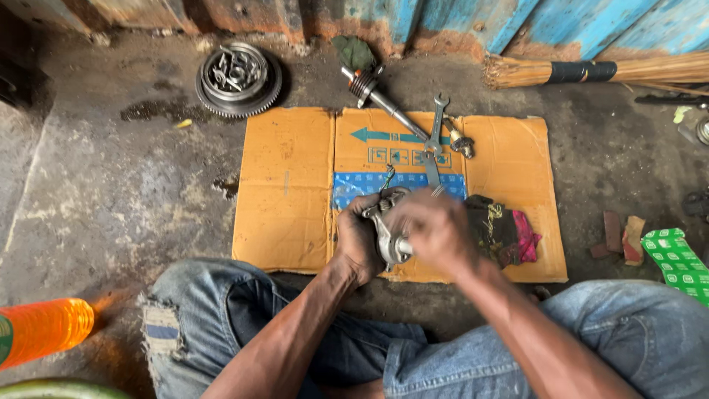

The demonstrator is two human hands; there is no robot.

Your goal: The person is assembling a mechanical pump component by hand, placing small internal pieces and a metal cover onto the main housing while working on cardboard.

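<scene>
My left hand (pixel 357 240) grips a small grey metal engine part (pixel 389 238) from its left side, just above a flattened cardboard sheet (pixel 288 185). Blurred with motion, my right hand (pixel 436 229) closes over the right side of the same part. A thin metal hook or wire sticks up from the top of the part. Both hands are dark with grease. My knees in torn blue jeans frame the bottom of the view.
A combination spanner (pixel 436 129), a shaft with a spring (pixel 377 100) and a small fitting (pixel 461 144) lie at the cardboard's far edge. A dark and pink rag (pixel 509 229) lies right of my hands. A toothed clutch gear (pixel 238 79), a broom (pixel 591 72), an orange bottle (pixel 40 329) and a green packet (pixel 676 258) sit on the concrete floor.
</scene>
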